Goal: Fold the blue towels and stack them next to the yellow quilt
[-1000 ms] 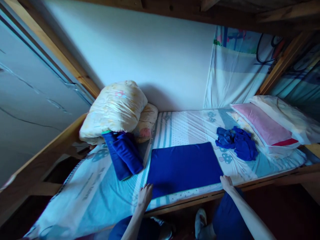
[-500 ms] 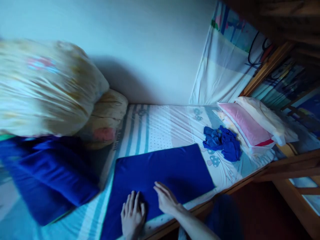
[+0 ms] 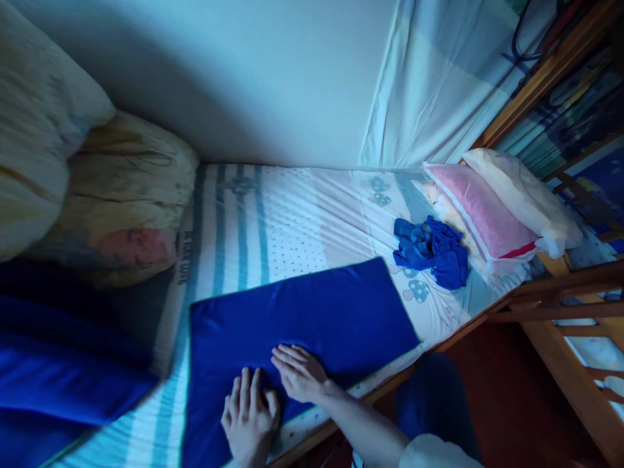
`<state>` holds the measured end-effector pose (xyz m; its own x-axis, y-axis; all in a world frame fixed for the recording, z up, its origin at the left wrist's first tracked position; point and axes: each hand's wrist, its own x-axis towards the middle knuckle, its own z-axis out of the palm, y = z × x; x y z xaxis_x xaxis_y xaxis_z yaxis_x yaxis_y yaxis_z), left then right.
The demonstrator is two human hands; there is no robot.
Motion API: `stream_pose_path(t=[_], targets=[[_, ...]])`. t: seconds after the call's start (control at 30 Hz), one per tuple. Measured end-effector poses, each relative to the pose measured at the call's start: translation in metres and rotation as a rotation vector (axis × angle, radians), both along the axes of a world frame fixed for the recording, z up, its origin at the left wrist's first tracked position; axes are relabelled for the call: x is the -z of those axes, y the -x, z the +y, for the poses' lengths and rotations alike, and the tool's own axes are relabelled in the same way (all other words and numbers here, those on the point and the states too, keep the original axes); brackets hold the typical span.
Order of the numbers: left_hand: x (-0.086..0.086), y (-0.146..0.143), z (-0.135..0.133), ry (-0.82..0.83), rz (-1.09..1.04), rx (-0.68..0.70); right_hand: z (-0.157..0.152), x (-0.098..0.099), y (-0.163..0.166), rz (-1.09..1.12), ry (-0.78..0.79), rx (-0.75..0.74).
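A blue cloth (image 3: pixel 312 305) with a thin green edge lies spread flat on the bed, near its front side. My left hand (image 3: pixel 249 413) rests on the cloth's lower left part, palm down with fingers apart. Just right of it, my right hand (image 3: pixel 298 372) lies flat on the same cloth, fingers stretched out. Neither hand grips anything. Further right on the sheet sits a crumpled blue garment (image 3: pixel 433 250). At the left is another blue cloth (image 3: pixel 58 364), folded over itself and partly cut off by the frame.
A striped, patterned sheet (image 3: pixel 292 227) covers the bed. Large pale bundles (image 3: pixel 43 130) stand at the left against the wall. A pink pillow (image 3: pixel 487 211) and a white pillow (image 3: pixel 526 195) lie at the right end. A wooden bed rail (image 3: pixel 468 331) runs along the front.
The view has shifted left-to-right and downward. My right hand has moved left across the cloth, closer to my left hand. The left hand stays flat on the cloth.
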<state>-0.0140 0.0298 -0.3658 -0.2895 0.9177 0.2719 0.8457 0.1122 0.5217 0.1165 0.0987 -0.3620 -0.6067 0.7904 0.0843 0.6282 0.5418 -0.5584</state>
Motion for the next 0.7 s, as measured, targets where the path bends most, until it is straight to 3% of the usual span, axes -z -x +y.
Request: stream_pose_path(t=[0.2, 0.53, 0.7], targets=[[-0.008, -0.004, 0.002, -0.009, -0.024, -0.024, 0.007, 0.0, -0.072, -0.03, -0.088, 0.118], [-0.013, -0.007, 0.004, 0.011, -0.068, -0.045, 0.019, -0.005, -0.206, -0.128, -0.182, 0.446], [-0.01, -0.006, 0.002, 0.029, -0.075, -0.048, 0.025, -0.011, -0.254, -0.299, -0.164, 0.686]])
